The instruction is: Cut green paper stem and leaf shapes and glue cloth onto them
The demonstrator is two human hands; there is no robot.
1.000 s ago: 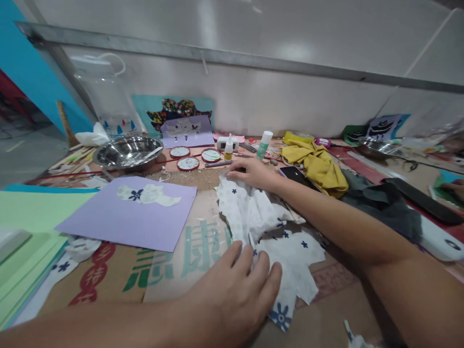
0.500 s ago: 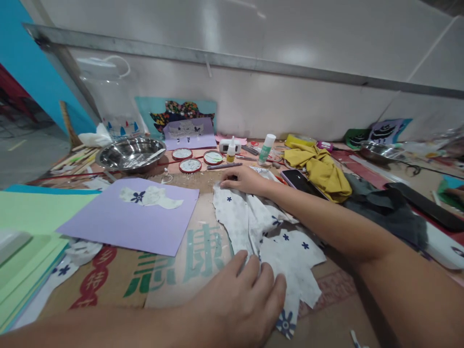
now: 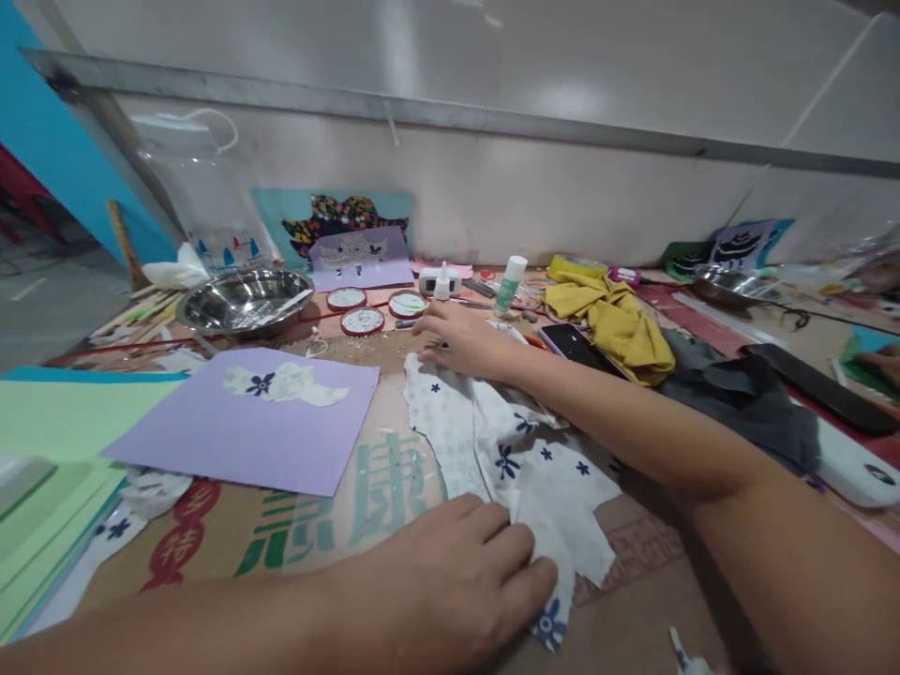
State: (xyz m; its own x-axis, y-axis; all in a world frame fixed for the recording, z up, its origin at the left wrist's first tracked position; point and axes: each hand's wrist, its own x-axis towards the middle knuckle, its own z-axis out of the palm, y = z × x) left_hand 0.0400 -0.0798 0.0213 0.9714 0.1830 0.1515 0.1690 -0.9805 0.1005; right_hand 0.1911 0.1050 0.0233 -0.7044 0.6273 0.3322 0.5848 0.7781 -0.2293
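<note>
A creased white cloth (image 3: 450,422) with dark blue flowers and jagged edges lies on the cardboard. My left hand (image 3: 468,572) is at its lower part, fingers curled down onto the fabric, tips hidden. Over the cloth's top edge, my right hand (image 3: 464,342) has bent fingers with a gap to the thumb and nothing visible in it; a small glue bottle (image 3: 442,283) stands just behind. To the left, a purple sheet (image 3: 232,441) bears a white floral cloth cutout (image 3: 285,382).
Behind are a metal bowl (image 3: 246,302), three red-rimmed round pieces (image 3: 362,321), a glue stick (image 3: 510,284) and a clear jug (image 3: 203,197). A phone (image 3: 580,349), mustard cloth (image 3: 611,319) and dark cloth (image 3: 731,398) lie right. Green sheets (image 3: 63,497) are left. Another person's hand (image 3: 882,361) shows far right.
My right hand has lifted slightly and its fingers reach farther toward the small bottle. My left hand's fingers are closer together on the cloth. The view has shifted slightly.
</note>
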